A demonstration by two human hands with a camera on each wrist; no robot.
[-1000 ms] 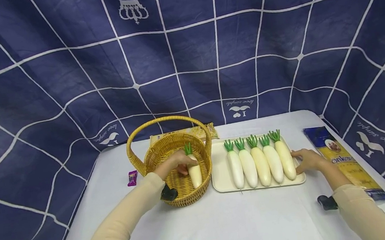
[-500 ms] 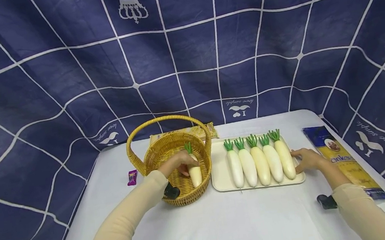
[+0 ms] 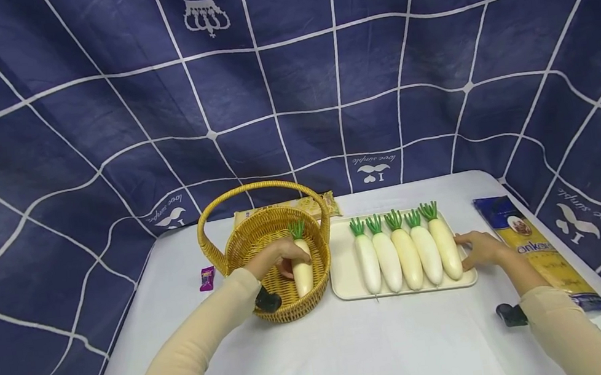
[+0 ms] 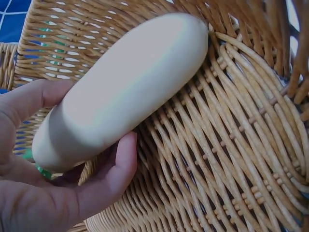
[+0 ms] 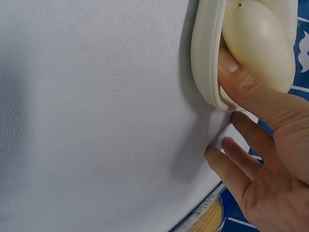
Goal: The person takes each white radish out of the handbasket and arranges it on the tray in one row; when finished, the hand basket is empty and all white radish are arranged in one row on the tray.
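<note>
In the head view a wicker basket (image 3: 292,313) with an arched handle stands left of the middle. My left hand (image 3: 285,255) reaches inside it and grips a white radish (image 3: 303,277) with green tops. The left wrist view shows the thumb and fingers round the top end of this radish (image 4: 125,87), its other end close to the woven wall. Several more white radishes (image 3: 410,258) lie side by side on a cream tray (image 3: 345,287). At the tray's right end my right hand (image 3: 480,249) holds the rim, thumb (image 5: 248,92) inside beside the outermost radish, fingers outside.
A blue and yellow packet (image 3: 542,259) lies right of the right hand. Behind the basket is a yellow packet (image 3: 330,204), and a small purple packet (image 3: 207,278) lies to its left. A blue checked cloth (image 3: 300,82) hangs round the white table (image 3: 353,355).
Inside the basket, the held radish has shifted slightly and its green tops have moved a little to the right. The right hand and the tray have stayed in place.
</note>
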